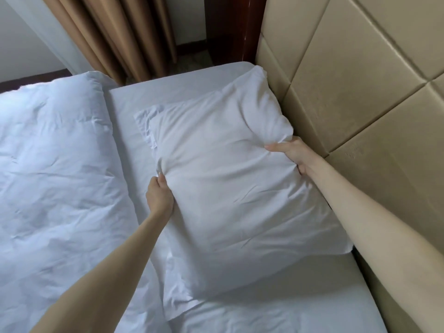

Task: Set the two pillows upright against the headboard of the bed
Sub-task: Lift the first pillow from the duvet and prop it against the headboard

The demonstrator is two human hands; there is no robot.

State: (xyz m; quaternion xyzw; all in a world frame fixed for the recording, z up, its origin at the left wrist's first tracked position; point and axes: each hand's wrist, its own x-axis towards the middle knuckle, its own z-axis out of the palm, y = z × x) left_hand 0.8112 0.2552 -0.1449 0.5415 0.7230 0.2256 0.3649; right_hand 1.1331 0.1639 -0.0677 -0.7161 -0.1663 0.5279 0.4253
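A white pillow lies tilted on the bed, its far long edge resting against the beige padded headboard. My left hand grips its near edge, fingers closed on the fabric. My right hand clutches the edge next to the headboard. Beneath it a second white pillow lies flat, mostly hidden, with only its left and lower edge showing.
A crumpled white duvet covers the left of the bed. The white sheet shows beyond the pillows. Brown curtains hang past the bed's far edge, beside a dark wooden post.
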